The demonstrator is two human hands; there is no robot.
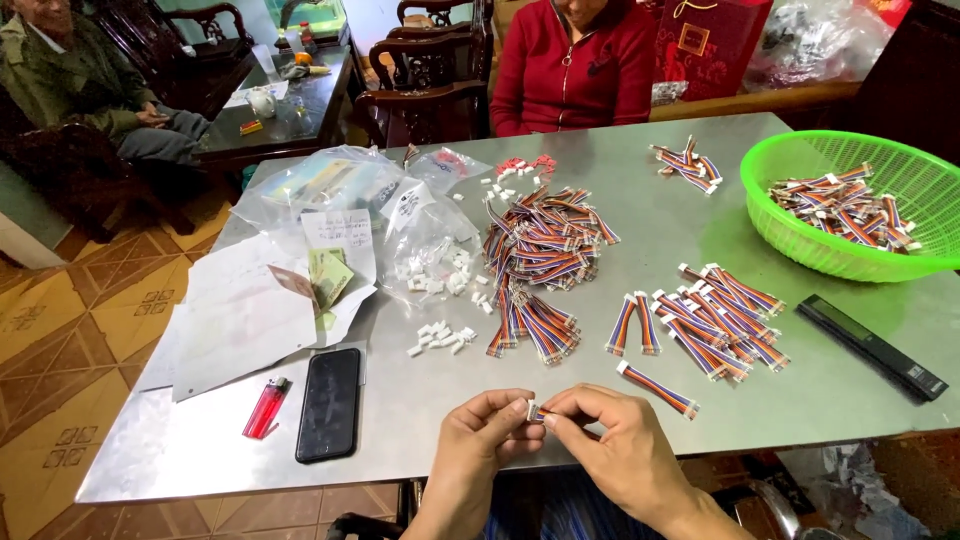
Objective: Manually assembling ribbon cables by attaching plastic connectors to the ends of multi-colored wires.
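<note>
At the near edge of the metal table (pixel 600 400), my left hand (pixel 480 440) pinches a small white plastic connector (pixel 521 408) between thumb and forefinger. My right hand (pixel 610 440) holds the end of a short multicoloured ribbon cable (pixel 538 414) against that connector. Both hands meet at the connector. A finished cable (pixel 658 388) with white ends lies just right of my hands. A big heap of loose ribbon cables (pixel 545 245) sits mid-table, and a row of cables with connectors (pixel 715 315) lies to the right. Loose white connectors (pixel 440 338) are scattered to the left.
A green basket (pixel 790 240) with cables stands at the far right. A black flat bar (pixel 870 345), a black phone (pixel 328 403), a red lighter (pixel 266 408), papers and plastic bags (pixel 330 185) lie on the table. A person in red (pixel 575 65) sits opposite; another person (pixel 70 75) sits far left.
</note>
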